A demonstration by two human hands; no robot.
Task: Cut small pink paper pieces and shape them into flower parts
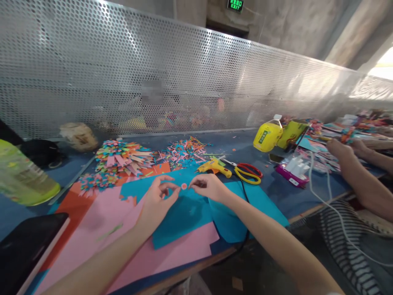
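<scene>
A tiny rolled pink paper piece (184, 186) is pinched between the fingertips of both my hands above a blue paper sheet (184, 213). My left hand (159, 200) curls its thumb and fingers toward it from the left. From the right, my right hand (208, 186) meets the same piece with closed fingertips. Pink paper sheets (123, 246) and an orange sheet (73, 205) lie under and left of the blue one.
A yellow glue gun (215, 167) and red-and-yellow scissors (247, 172) lie just beyond my hands. Piles of cut colored paper (123, 157) sit farther back. A perforated metal screen (184, 82) backs the table. Another person's arms (362, 172) work at right, near yellow bottles (268, 137).
</scene>
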